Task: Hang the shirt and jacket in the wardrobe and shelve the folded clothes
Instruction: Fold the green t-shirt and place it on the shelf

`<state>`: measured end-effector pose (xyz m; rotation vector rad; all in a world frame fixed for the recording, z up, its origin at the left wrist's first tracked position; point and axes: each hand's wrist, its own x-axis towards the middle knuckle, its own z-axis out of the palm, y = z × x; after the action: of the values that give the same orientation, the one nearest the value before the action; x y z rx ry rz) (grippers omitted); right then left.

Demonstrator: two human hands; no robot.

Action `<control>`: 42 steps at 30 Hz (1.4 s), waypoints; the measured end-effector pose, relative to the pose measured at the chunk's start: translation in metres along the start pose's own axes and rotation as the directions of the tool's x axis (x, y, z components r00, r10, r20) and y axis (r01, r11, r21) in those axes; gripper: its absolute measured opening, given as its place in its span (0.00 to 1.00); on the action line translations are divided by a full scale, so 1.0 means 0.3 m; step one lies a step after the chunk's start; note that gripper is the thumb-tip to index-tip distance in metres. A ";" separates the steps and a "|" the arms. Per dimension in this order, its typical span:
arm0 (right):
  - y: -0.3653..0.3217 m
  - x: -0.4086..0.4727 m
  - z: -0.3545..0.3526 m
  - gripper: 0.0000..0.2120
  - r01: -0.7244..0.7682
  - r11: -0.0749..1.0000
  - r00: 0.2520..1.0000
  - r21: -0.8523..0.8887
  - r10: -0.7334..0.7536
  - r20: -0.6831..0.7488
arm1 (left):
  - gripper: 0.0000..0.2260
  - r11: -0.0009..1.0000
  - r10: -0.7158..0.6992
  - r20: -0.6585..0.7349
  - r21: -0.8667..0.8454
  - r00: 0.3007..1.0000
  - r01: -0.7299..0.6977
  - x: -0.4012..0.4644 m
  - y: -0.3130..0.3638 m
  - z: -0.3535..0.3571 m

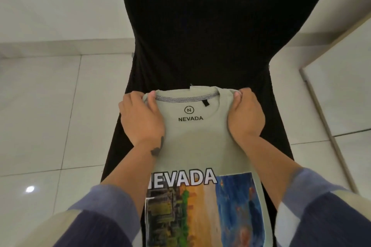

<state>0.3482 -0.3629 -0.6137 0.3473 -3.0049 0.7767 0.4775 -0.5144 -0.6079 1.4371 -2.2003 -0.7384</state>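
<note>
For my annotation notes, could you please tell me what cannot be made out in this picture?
- Head view: T-shirt lower print, cut off by the bottom edge.
- Fingertips of left hand and right hand, curled under the shirt's shoulders.
- Chair top, cut off.
- Wardrobe, jacket: out of view.

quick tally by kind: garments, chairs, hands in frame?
Garments: 1, the pale green T-shirt printed NEVADA, lying on the chair
Chairs: 1, the black-covered chair
Hands: 2, left hand and right hand, each with a grip on a shoulder of the T-shirt beside the collar
Total: 4
</note>
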 end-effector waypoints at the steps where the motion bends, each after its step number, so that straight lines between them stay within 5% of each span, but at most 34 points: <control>1: 0.000 -0.003 0.009 0.12 0.017 1.000 0.999 -0.019 -0.018 -0.028 | 0.16 1.000 0.015 -0.013 0.011 1.000 -0.015 0.000 -0.006 0.007; 6: -0.014 -0.015 0.012 0.13 0.095 0.989 0.992 -0.116 -0.104 -0.075 | 0.15 0.999 0.016 -0.021 -0.030 1.000 -0.017 -0.004 -0.004 0.004; 8: -0.045 -0.008 -0.012 0.15 0.259 0.958 0.959 -0.124 -0.270 -0.090 | 0.14 0.997 0.020 -0.028 -0.067 0.999 -0.022 -0.010 -0.004 0.000; 11: -0.135 0.024 -0.013 0.20 0.662 0.745 0.748 -0.081 -0.650 0.137 | 0.10 0.987 -0.003 -0.054 -0.163 0.999 -0.006 -0.017 -0.005 -0.006; 13: -0.197 0.038 0.022 0.25 0.793 0.608 0.582 -0.035 -0.738 0.342 | 0.09 0.974 -0.039 -0.068 -0.226 0.997 0.022 -0.025 -0.004 -0.006; 16: -0.215 0.040 0.086 0.26 0.854 0.515 0.501 -0.068 -0.782 0.371 | 0.08 0.964 -0.045 -0.088 -0.265 0.995 0.020 -0.031 -0.006 -0.003; 21: -0.181 0.028 0.123 0.20 0.865 0.499 0.499 -0.050 -0.847 0.186 | 0.09 0.959 -0.009 -0.116 -0.284 0.993 -0.024 -0.025 -0.022 0.010; 28: -0.218 -0.013 -0.042 0.21 0.855 0.502 0.512 -0.135 -0.770 0.381 | 0.22 0.963 0.051 0.073 -0.267 0.996 -0.030 -0.057 -0.005 -0.040; 32: -0.284 -0.015 -0.244 0.18 0.818 0.574 0.524 -0.044 -0.712 0.468 | 0.16 0.904 -0.015 0.176 -0.419 0.984 0.089 -0.112 0.052 -0.142; 38: -0.368 -0.128 -0.582 0.14 0.702 0.707 0.572 0.088 -0.633 0.522 | 0.14 0.859 -0.055 0.103 -0.502 0.993 0.099 -0.247 0.249 -0.380; 42: -0.469 -0.230 -0.901 0.13 0.696 0.702 0.594 0.153 -0.682 0.426 | 0.13 0.829 -0.029 0.011 -0.559 1.000 0.030 -0.326 0.426 -0.633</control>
<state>0.4362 -0.3384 -0.3148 1.7964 -2.7946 0.6069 0.5383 -0.4216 -0.3851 1.1576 -1.7408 -1.2676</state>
